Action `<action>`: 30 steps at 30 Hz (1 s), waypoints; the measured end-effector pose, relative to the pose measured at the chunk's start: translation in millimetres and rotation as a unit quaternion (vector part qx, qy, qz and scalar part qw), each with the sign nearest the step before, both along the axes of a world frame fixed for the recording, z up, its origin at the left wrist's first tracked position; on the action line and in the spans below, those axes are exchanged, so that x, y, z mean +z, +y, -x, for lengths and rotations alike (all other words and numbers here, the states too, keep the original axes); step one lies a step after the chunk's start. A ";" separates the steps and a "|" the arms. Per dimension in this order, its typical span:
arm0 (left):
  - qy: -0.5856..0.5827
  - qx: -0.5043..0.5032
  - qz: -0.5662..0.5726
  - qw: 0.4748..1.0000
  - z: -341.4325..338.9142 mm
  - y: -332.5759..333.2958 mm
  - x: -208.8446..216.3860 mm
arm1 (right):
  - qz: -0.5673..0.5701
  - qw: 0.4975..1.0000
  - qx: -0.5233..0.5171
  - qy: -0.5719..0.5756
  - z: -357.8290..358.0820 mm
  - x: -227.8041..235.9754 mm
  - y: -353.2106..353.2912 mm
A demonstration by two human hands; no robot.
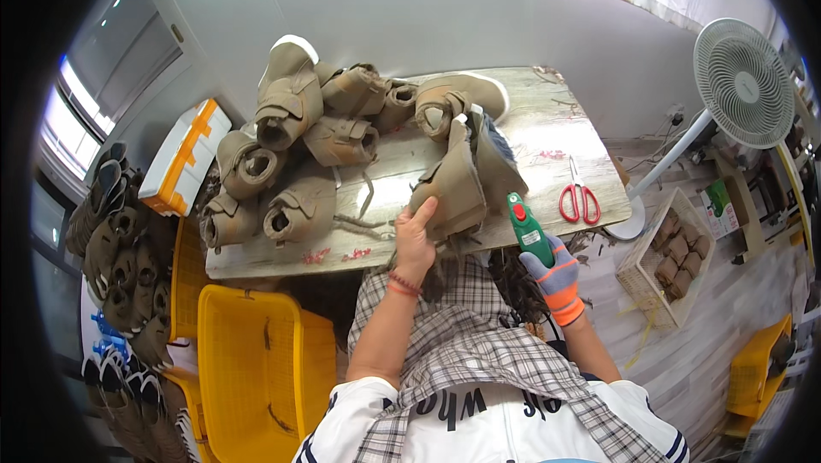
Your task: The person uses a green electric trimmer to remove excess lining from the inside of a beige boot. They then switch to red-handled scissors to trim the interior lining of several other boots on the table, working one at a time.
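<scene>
My bare left hand (415,239), a red bracelet at its wrist, grips the near edge of a brown ankle boot (451,189) at the table's front edge. The boot's shaft stands spread, and a bluish lining shows on its right part. In a grey and orange glove, my right hand (558,282) is wrapped round a green handheld power tool (532,236) with an orange-red tip. The tool's tip is close to the boot's right side; whether they touch I cannot tell. Red-handled scissors (580,202) lie on the table (547,117) to the right.
Several brown boots (291,112) are heaped at the table's left and back. Brown scraps and red bits lie about. A yellow crate (248,360) stands lower left, near more shoes (128,266). At right are a white fan (744,82) and a cream basket (637,271) of brown pieces.
</scene>
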State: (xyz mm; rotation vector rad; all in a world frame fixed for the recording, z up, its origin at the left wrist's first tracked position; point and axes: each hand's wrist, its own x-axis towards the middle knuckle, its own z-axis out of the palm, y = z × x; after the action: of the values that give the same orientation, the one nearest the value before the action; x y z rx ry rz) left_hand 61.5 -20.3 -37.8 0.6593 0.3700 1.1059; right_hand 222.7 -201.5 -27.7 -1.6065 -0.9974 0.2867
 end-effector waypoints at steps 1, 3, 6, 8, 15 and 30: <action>0.007 0.005 -0.027 1.000 17.4 -7.2 4.1 | 0.015 1.000 0.011 -0.019 4.1 2.9 2.5; -0.003 0.007 -0.038 0.999 51.7 -19.0 21.3 | 0.045 0.997 0.037 -0.057 13.6 10.2 4.7; -0.015 0.064 -0.066 0.996 86.1 -25.6 41.5 | 0.009 0.995 0.070 -0.070 27.8 15.2 13.7; -0.006 0.115 -0.085 0.990 98.9 -23.1 47.3 | 0.012 0.993 0.095 -0.076 37.3 19.8 18.5; -0.030 0.194 -0.104 0.975 114.9 -17.8 61.0 | -0.008 0.982 0.169 -0.079 64.0 34.6 32.2; -0.015 0.168 -0.115 0.979 93.8 -22.2 59.8 | -0.027 0.981 0.174 -0.082 66.4 45.5 32.3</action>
State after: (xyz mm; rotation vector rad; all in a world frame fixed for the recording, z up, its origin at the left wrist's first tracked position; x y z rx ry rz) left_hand -32.3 -42.5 22.0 0.8019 0.3370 1.4956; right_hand 156.2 -169.3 17.8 -1.4179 -1.4055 0.3657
